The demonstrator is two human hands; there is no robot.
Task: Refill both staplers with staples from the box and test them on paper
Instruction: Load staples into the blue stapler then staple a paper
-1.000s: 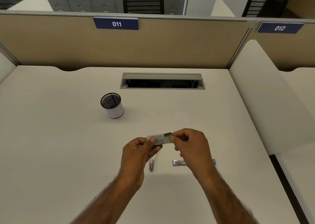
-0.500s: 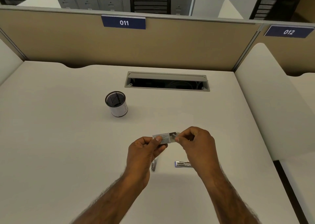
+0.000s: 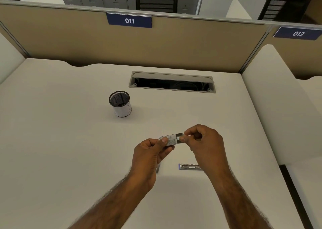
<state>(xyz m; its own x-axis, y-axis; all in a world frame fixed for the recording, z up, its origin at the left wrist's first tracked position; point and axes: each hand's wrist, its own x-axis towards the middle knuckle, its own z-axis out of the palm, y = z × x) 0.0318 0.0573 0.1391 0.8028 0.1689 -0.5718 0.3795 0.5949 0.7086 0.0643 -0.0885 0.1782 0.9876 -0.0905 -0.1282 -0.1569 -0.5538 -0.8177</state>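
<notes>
My left hand (image 3: pixel 149 152) holds a small white staple box (image 3: pixel 169 139) above the desk, thumb on its top face. My right hand (image 3: pixel 203 141) pinches the box's open right end, where a grey inner tray (image 3: pixel 179 136) sticks out. One stapler (image 3: pixel 189 166), silver with a blue end, lies opened flat on the desk below my right hand. A second stapler (image 3: pixel 157 169) lies under my left hand, mostly hidden, only a thin metal end showing. No paper is in view.
A black mesh pen cup (image 3: pixel 120 103) with a white label stands to the far left on the white desk (image 3: pixel 69 141). An open cable slot (image 3: pixel 172 82) sits at the back, before the tan partition (image 3: pixel 191 45). A white side divider (image 3: pixel 271 106) borders the right.
The view has shifted slightly. My right fingers have drawn the inner tray a little further out of the box; the hands stay in the same spot above the staplers.
</notes>
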